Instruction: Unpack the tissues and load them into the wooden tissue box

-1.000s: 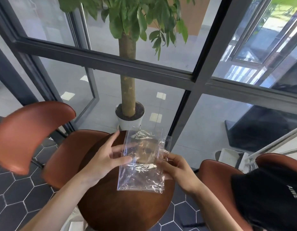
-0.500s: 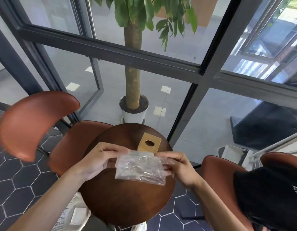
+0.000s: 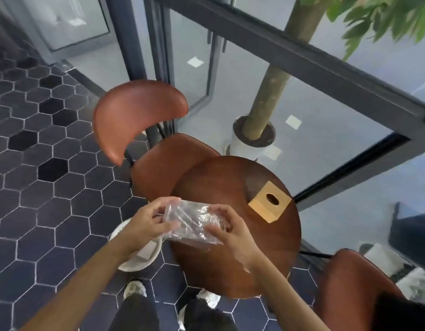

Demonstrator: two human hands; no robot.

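Both my hands (image 3: 194,225) pinch the crinkly clear plastic wrapper (image 3: 193,223), seemingly empty: light, limp, slippery; grip its edges.

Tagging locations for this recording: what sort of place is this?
Probably a café or lounge seating corner. A small round wooden table stands between brown leather chairs, with a potted tree beside glass walls and a dark hexagon-tiled floor.
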